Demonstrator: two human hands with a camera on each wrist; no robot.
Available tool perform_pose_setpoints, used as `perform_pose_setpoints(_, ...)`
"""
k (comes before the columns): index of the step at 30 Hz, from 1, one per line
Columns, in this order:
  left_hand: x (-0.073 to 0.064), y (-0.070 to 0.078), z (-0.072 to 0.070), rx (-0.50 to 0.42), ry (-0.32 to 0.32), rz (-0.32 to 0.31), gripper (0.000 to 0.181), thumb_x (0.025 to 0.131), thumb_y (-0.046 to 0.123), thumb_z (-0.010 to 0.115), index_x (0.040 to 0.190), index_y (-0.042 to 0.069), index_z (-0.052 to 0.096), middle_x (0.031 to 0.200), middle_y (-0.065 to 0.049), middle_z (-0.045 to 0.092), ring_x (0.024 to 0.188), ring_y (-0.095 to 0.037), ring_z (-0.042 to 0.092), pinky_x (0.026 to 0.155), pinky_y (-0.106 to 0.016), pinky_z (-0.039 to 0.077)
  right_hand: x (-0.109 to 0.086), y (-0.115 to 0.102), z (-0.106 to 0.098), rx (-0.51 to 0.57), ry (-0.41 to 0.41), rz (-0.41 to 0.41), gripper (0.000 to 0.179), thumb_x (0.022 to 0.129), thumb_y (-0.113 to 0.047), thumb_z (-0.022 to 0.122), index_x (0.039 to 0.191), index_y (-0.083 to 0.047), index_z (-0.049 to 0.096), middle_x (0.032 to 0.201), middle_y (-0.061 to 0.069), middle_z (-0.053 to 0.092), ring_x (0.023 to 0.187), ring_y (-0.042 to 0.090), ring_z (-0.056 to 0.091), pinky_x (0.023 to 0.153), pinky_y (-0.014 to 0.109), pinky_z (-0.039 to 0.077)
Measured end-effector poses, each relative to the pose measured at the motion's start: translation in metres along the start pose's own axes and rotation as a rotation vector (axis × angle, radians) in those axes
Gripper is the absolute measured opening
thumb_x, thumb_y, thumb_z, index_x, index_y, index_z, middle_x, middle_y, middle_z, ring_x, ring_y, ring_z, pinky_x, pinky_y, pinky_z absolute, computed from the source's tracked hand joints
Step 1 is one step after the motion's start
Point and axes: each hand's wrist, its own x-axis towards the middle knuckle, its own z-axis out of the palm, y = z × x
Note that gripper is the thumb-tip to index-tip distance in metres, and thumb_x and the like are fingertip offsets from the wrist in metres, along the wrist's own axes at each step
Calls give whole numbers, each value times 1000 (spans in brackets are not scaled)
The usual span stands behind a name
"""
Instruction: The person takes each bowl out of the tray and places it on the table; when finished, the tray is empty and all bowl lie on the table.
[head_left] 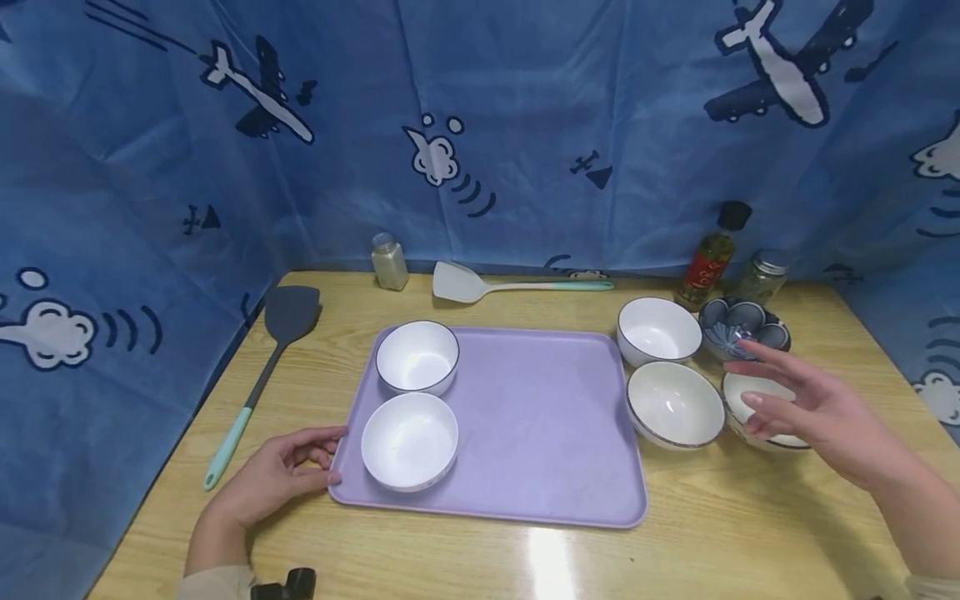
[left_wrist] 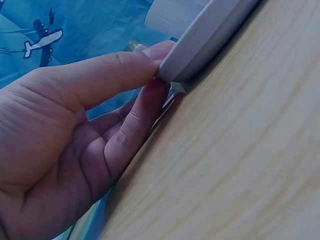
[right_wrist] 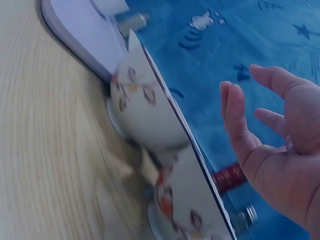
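A lavender tray (head_left: 547, 425) lies on the table with two white bowls, a dark-rimmed one (head_left: 417, 357) behind a plain one (head_left: 409, 442), on its left part. My left hand (head_left: 281, 475) pinches the tray's left edge; in the left wrist view the thumb (left_wrist: 125, 67) lies on the rim with a finger beneath. My right hand (head_left: 817, 408) hovers with spread fingers, holding nothing, over the bowls right of the tray. It partly hides a cream bowl (head_left: 757, 408) and a blue-patterned bowl (head_left: 738, 321). Beside those sit a brown-rimmed bowl (head_left: 675, 404) and a white bowl (head_left: 660, 331).
A dark spatula (head_left: 291, 312) with a mint handle lies left of the tray. Behind the tray are a pale spatula (head_left: 459, 283) and a small shaker jar (head_left: 390, 263). A red-labelled bottle (head_left: 707, 260) and a lidded jar (head_left: 763, 277) stand at back right, before a blue curtain (head_left: 510, 100).
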Motion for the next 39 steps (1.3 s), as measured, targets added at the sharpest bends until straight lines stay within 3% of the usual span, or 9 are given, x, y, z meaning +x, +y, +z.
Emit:
perform_pose_setpoints(5, 0, 2, 1, 8, 7, -10, 67, 83, 25, 82, 141, 8, 55, 117, -15, 64, 96, -13, 62, 79, -21, 51, 13, -20, 17, -22, -61, -11, 63, 101, -6, 56, 157, -21, 30, 135, -19, 56, 78, 28, 71, 69, 35, 59)
perform_pose_setpoints(14, 2, -3, 1, 36, 14, -33, 65, 82, 28, 83, 140, 12, 57, 116, -12, 63, 96, -14, 62, 80, -22, 52, 38, -37, 49, 59, -151, -49, 63, 100, -6, 59, 156, -17, 34, 133, -14, 61, 81, 23, 73, 72, 36, 60)
perform_pose_setpoints(19, 2, -2, 1, 34, 12, -25, 66, 82, 28, 83, 140, 11, 56, 116, -12, 63, 96, -13, 62, 80, -22, 52, 51, -46, 72, 129, -191, 2, 62, 99, -12, 62, 155, -14, 35, 136, -1, 61, 83, 23, 73, 74, 40, 60)
perform_pose_setpoints(24, 2, -1, 1, 21, 9, -16, 67, 82, 26, 83, 141, 9, 55, 114, -13, 64, 95, -13, 63, 80, -21, 52, 66, -59, 99, 182, -262, 24, 66, 97, -15, 66, 155, -16, 35, 145, 20, 50, 83, 29, 73, 74, 45, 60)
perform_pose_setpoints(32, 1, 0, 2, 8, 14, -21, 67, 82, 25, 83, 141, 8, 55, 114, -14, 64, 95, -12, 63, 80, -22, 52, 88, -70, 144, 292, -347, 68, 68, 95, -15, 69, 154, -18, 36, 148, 25, 45, 86, 31, 73, 78, 44, 60)
perform_pose_setpoints(39, 0, 2, 1, 14, 1, -1, 66, 84, 24, 81, 142, 6, 54, 113, -15, 64, 95, -13, 63, 80, -22, 52, 110, -70, 175, 325, -347, 94, 67, 93, -14, 70, 153, -14, 39, 145, 28, 47, 82, 29, 74, 78, 43, 60)
